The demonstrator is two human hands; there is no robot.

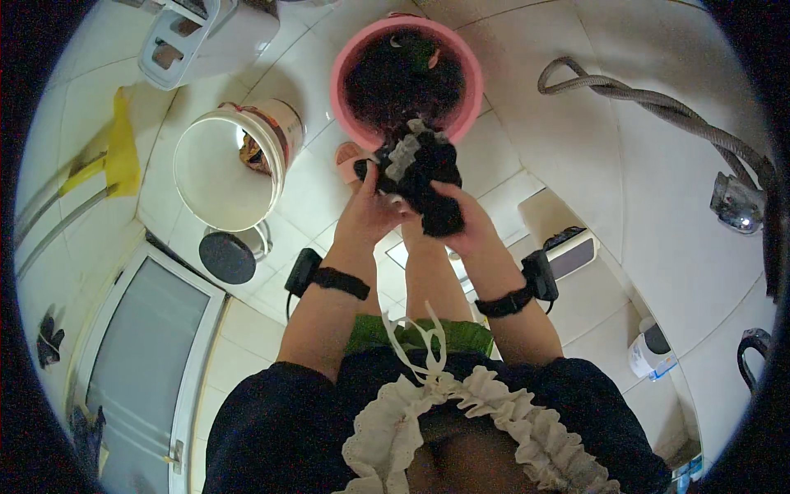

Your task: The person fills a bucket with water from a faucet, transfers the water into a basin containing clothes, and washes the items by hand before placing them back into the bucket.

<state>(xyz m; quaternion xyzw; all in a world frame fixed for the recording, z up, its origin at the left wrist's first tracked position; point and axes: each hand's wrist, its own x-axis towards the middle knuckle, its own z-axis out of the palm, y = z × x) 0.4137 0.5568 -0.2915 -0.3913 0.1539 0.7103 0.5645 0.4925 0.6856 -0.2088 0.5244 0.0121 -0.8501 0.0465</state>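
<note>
Both my hands grip a bunched black cloth with a grey-white patch [421, 169] just above a pink basin [350, 62]. My left hand [368, 212] clasps the cloth's left side. My right hand [465, 224] holds its lower right part. The basin stands on the white tiled floor and holds dark laundry in dark water. Each wrist wears a black band with a small black box.
A white bucket [216, 169] with a red band stands left of the basin, cloth inside it. A white plastic stool [193, 37] sits at the top left, a grey hose [658, 103] and a metal tap [735, 206] on the right, a white bottle [650, 352] below.
</note>
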